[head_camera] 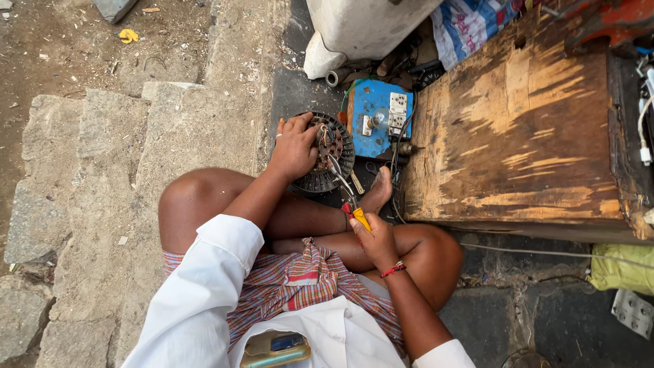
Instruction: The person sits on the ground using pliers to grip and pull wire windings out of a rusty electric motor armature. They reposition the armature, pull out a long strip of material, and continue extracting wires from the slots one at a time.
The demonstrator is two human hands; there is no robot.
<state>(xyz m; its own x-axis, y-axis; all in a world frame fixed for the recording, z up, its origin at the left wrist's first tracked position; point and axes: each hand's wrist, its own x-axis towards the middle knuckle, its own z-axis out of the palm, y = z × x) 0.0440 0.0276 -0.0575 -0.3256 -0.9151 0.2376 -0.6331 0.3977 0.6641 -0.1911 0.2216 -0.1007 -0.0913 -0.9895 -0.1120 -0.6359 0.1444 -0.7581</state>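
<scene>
Nearest the camera, a flat device with a small screen (pixel 276 347) sits in the pocket of the white shirt (pixel 204 300), above a striped cloth (pixel 306 283) wrapped over the crossed legs of the person, who sits on the ground. The right hand (pixel 377 240) has its fingers closed around the yellow and red handles of a pair of pliers (pixel 347 194), whose thin metal nose reaches forward into the round motor part (pixel 329 153). A red thread band (pixel 394 270) circles that wrist. Beyond the knees, the left hand (pixel 294 146) lies spread on the left rim of the motor part, fingers curled over its edge and pressing it steady. The part rests on the dark ground just beside the stone slabs (pixel 102 177), touching the bare foot (pixel 377 193). The step in hand looks like picking at the coils or wires at the core with the pliers; the next move probably calls for a firm hold by the left hand and a small, careful pull or twist by the right. The part is a dark round disc with a ribbed rim and rusty brown slots around its middle, looking worn and dirty. Just past it lies a blue switch board (pixel 375 116) with white sockets, and to the right a worn wooden box (pixel 524 129)
</scene>
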